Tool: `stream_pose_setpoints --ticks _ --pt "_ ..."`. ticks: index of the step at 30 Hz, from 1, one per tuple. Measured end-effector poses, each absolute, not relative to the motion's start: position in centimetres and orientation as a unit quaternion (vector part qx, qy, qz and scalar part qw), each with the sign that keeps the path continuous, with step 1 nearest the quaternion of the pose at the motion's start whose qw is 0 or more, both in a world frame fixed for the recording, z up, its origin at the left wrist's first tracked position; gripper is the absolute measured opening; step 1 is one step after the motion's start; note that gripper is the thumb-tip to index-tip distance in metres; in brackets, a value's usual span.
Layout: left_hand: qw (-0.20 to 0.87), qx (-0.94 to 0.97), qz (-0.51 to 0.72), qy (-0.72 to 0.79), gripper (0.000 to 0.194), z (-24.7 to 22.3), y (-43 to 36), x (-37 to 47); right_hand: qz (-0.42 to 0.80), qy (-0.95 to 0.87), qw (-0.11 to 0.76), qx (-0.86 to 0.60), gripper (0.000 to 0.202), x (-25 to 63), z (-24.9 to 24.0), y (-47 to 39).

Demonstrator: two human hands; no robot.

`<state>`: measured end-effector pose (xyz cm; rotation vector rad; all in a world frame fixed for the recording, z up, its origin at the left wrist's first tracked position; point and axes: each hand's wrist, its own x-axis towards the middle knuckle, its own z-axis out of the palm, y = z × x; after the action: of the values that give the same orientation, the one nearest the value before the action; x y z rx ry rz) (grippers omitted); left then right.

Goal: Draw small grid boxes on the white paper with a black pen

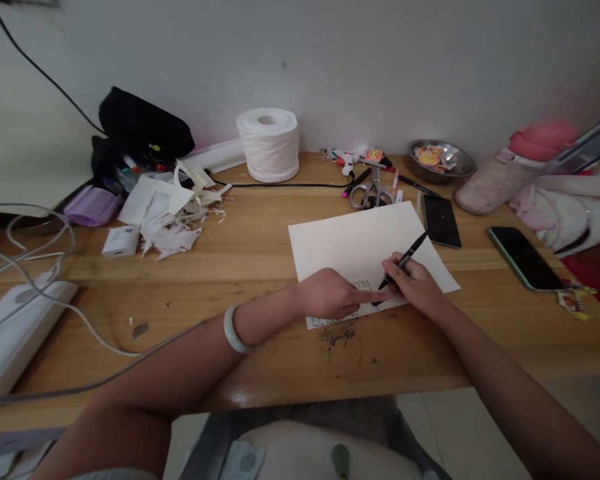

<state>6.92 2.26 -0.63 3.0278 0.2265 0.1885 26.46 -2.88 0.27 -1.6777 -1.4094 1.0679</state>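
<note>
A black marker pen (405, 258) is gripped in my right hand (415, 283), its tip slanting down to the left over a white sheet of paper (355, 240). My left hand (327, 295) lies on the lower part of the sheet, index finger stretched toward the pen tip and the other fingers curled under. Nothing shows in that hand. Small black outlined shapes (363, 285) are drawn near the sheet's lower edge, partly covered by my left hand. A dark patch shows under the finger near the pen tip.
Scissors (373, 193), pens and a glue gun (347, 160) lie behind the sheet. Two phones (441, 220) and a pink-lidded bottle (505, 170) are at right, near a metal bowl (443, 175). Left are paper scraps (173, 220), a paper roll (269, 150) and cables (85, 320).
</note>
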Motion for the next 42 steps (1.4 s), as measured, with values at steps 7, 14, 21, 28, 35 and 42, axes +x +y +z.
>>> stream_pose_setpoints --ticks 7,14,21,28,35,42 --pt "0.056 0.994 0.051 0.078 0.057 -0.5 2.1 6.8 0.400 -0.573 0.306 -0.647 0.035 26.3 -0.7 -2.9" --pt "0.032 0.995 0.041 0.089 0.056 -0.3 2.2 6.8 0.365 -0.624 0.292 -0.626 0.034 26.0 -0.8 -2.5" --pt "0.010 0.997 0.019 0.072 0.052 -0.2 2.3 6.9 0.374 -0.639 0.274 -0.614 0.033 25.9 -1.2 -2.4" --pt "-0.003 0.998 0.004 0.066 0.053 -0.1 2.4 7.0 0.359 -0.644 0.287 -0.612 0.031 25.7 -1.3 -2.4" --pt "-0.004 0.998 -0.007 0.069 0.053 0.1 2.4 7.1 0.333 -0.645 0.288 -0.624 0.028 25.8 -1.3 -2.5" --pt "0.008 0.997 -0.002 0.070 0.053 0.1 2.3 7.1 0.311 -0.656 0.276 -0.630 0.029 26.1 -1.5 -2.5"
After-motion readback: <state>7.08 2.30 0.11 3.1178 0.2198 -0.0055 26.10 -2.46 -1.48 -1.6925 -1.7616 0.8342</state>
